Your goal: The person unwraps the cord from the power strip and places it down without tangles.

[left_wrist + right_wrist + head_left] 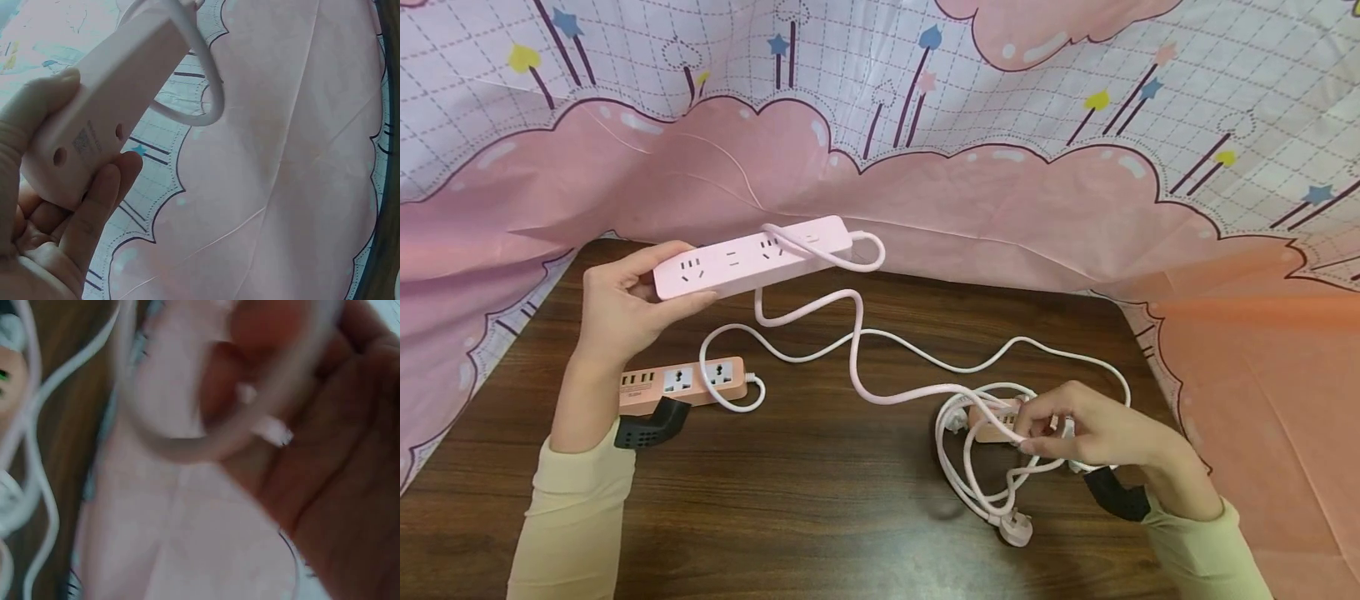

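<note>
My left hand [625, 304] grips the near end of a pale pink power strip [752, 254] and holds it raised above the wooden table [820, 500]. The left wrist view shows the strip's underside [106, 106] between thumb and fingers. Its pink cable [853, 350] snakes across the table to my right hand [1075, 429], which pinches a loop of it [206, 440] above a tangle of pink and white cords. The pink plug [1017, 528] lies below that hand. A second small orange strip [992, 421] lies partly hidden under the cords.
An orange power strip with USB ports [683, 382] and a white cable [925, 354] lies on the table by my left forearm. A pink patterned cloth [1000, 217] hangs behind and drapes over both sides of the table.
</note>
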### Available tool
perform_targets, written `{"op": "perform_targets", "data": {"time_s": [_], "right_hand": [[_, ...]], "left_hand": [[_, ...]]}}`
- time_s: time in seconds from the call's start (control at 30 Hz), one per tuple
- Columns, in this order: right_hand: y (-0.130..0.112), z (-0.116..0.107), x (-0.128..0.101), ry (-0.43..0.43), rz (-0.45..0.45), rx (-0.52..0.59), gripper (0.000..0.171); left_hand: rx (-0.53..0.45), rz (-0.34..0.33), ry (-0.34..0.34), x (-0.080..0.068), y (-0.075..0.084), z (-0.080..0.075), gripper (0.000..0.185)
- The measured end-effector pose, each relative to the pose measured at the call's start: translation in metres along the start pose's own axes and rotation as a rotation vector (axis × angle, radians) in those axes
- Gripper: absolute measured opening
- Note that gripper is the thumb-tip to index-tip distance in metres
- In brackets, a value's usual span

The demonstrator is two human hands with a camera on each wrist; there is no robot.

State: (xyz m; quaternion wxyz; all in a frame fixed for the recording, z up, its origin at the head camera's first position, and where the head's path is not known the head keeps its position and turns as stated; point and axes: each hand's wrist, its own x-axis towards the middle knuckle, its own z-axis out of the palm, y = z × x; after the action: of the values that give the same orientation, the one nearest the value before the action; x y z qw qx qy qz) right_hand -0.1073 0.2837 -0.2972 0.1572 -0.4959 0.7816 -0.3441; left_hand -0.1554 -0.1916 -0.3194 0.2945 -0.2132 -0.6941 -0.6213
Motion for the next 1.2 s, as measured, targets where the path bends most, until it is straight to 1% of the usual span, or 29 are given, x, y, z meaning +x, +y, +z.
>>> {"op": "perform_targets", "data": {"time_s": [0.07,0.13,0.2,0.3,0.37,0.47,0.53,0.63,0.73,0.83,0.87,0.93,0.97,1.03,1.07,1.13,1.2], "right_hand": [[0.003,0.012,0.001,-0.055,0.064,-0.016,0.023],[0.008,0.023,0.003,-0.098,0.088,-0.014,0.018],[0.013,0.033,0.005,-0.137,0.140,-0.003,0.016],[0.020,0.044,0.009,-0.198,0.206,0.021,0.015],[0.025,0.050,0.011,-0.223,0.247,0.052,0.015],[0.033,0.060,0.013,-0.226,0.255,0.071,0.015],[0.039,0.066,0.016,-0.216,0.246,0.080,0.015],[0.046,0.074,0.019,-0.211,0.227,0.075,0.014],[0.047,0.074,0.025,-0.214,0.240,0.081,0.012],[0.045,0.068,0.037,-0.224,0.250,0.070,0.010],[0.044,0.064,0.041,-0.231,0.286,0.078,0.008],[0.042,0.057,0.050,-0.244,0.315,0.075,0.008],[0.040,0.052,0.055,-0.246,0.341,0.054,0.010],[0.038,0.043,0.064,-0.208,0.371,0.030,0.015],[0.037,0.039,0.070,-0.164,0.377,0.017,0.018],[0.034,0.036,0.083,-0.017,0.326,-0.032,0.024],[0.031,0.036,0.099,0.156,0.240,-0.058,0.033]], "left_hand": [[0.007,0.010,0.009,0.001,0.002,-0.003,0.046],[-0.015,0.011,0.021,0.002,0.005,-0.005,0.046],[-0.018,0.019,0.031,0.003,0.008,-0.006,0.045],[-0.093,0.019,0.044,0.005,0.011,-0.006,0.043],[-0.110,0.026,0.043,0.006,0.012,-0.006,0.043],[-0.124,0.028,0.039,0.006,0.014,-0.006,0.042],[-0.135,0.029,0.034,0.006,0.015,-0.006,0.042],[-0.119,0.033,0.014,0.006,0.018,-0.004,0.042],[-0.090,0.039,-0.009,0.006,0.021,0.000,0.042],[-0.073,0.047,-0.021,0.006,0.023,0.004,0.042],[-0.074,0.048,-0.024,0.006,0.024,0.005,0.041],[-0.086,0.050,-0.030,0.005,0.025,0.007,0.042],[-0.085,0.051,-0.037,0.004,0.025,0.009,0.042],[-0.077,0.050,-0.051,0.003,0.027,0.011,0.043],[-0.061,0.048,-0.059,0.003,0.028,0.012,0.044],[-0.027,0.044,-0.072,0.001,0.031,0.015,0.045],[-0.024,0.032,-0.074,0.000,0.034,0.018,0.046]]}}
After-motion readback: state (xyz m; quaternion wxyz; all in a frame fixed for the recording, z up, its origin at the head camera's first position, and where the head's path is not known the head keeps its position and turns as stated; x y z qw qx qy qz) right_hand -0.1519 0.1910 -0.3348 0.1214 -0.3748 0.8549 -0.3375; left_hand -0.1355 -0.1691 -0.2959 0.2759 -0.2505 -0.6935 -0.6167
